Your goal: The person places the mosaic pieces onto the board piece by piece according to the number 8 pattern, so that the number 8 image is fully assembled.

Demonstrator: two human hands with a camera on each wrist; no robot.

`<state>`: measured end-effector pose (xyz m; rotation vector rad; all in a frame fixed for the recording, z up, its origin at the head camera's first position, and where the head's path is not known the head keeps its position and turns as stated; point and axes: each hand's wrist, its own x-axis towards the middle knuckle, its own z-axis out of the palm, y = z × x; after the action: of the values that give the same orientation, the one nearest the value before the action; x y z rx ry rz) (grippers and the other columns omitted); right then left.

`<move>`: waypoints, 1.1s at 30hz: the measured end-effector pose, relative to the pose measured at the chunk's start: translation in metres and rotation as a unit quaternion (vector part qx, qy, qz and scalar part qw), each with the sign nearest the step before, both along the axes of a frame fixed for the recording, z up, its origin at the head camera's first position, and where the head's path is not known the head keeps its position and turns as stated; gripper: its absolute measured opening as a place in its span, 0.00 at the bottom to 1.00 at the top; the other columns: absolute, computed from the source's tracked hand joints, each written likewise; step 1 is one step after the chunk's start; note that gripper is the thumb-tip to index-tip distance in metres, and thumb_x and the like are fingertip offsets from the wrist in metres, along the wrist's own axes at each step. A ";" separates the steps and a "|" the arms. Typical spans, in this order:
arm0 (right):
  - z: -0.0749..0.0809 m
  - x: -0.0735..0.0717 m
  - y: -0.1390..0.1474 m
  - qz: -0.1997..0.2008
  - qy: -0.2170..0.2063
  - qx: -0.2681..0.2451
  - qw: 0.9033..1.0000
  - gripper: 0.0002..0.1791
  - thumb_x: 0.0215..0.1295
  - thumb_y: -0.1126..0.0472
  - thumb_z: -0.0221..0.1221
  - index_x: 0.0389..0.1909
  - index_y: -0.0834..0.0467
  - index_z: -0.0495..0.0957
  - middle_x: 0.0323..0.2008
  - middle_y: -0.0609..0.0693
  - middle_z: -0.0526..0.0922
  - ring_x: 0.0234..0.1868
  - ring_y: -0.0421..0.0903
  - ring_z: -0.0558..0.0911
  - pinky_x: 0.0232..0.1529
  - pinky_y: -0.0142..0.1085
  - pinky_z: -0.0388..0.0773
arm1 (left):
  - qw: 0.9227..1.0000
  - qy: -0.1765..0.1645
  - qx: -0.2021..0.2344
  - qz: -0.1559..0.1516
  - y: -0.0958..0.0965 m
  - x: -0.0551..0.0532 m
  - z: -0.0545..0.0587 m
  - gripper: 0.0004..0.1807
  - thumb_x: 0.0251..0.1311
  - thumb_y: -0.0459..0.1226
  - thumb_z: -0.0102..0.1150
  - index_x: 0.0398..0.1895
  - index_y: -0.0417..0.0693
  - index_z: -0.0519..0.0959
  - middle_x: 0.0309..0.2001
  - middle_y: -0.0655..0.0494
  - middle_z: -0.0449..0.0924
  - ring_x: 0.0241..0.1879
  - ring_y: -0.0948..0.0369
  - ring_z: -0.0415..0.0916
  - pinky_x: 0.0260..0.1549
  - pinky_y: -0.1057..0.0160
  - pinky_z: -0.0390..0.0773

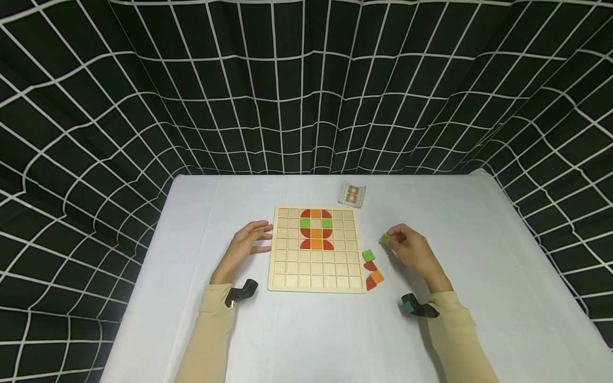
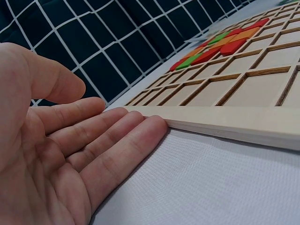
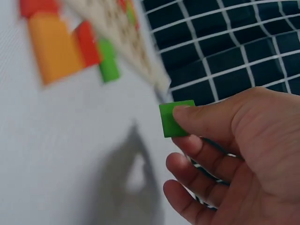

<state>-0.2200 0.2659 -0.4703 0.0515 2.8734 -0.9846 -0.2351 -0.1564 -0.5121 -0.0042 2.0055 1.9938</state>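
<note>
A wooden grid board lies on the white table, with red quarter-round, orange square and green square tiles set in its upper middle cells. My left hand rests at the board's left edge, fingers extended and fingertips right at the rim in the left wrist view. Right of the board, my right hand pinches a green square tile between thumb and index finger, above the table. Loose beside the board's right edge are another green tile, a red tile, an orange tile and a second red tile.
A small printed pattern card lies behind the board's upper right corner. The white table ends at a black curtain with a white grid. Each wrist wears a black camera mount.
</note>
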 end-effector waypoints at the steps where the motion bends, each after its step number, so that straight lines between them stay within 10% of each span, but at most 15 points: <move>1: 0.003 0.000 -0.002 0.000 0.002 -0.010 1.000 0.10 0.71 0.63 0.59 0.50 0.62 0.77 0.42 0.60 0.82 0.41 0.53 0.78 0.33 0.33 0.77 | 1.000 -0.002 0.001 0.001 0.000 0.000 0.000 0.22 0.79 0.39 0.43 0.70 0.41 0.67 0.70 0.43 0.72 0.65 0.47 0.74 0.54 0.58 0.88; 10: 0.026 -0.004 -0.027 0.025 0.067 -0.070 0.995 0.09 0.67 0.62 0.65 0.44 0.62 0.80 0.37 0.56 0.82 0.42 0.48 0.77 0.43 0.30 0.76 | 1.000 -0.006 0.002 0.003 0.000 0.001 -0.004 0.22 0.78 0.40 0.44 0.70 0.41 0.67 0.70 0.43 0.71 0.64 0.48 0.75 0.54 0.58 0.88; 33: 0.029 0.000 -0.088 0.111 0.019 -0.117 0.987 0.06 0.70 0.63 0.62 0.45 0.57 0.81 0.38 0.52 0.84 0.38 0.46 0.77 0.40 0.34 0.78 | 1.000 -0.003 0.006 0.001 0.000 0.001 0.000 0.22 0.79 0.39 0.43 0.70 0.41 0.67 0.69 0.44 0.72 0.65 0.47 0.74 0.54 0.58 0.88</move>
<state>-0.2198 0.1777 -0.4409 -0.3027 2.6980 -1.2756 -0.2344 -0.1564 -0.5122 -0.0091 1.9895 2.0050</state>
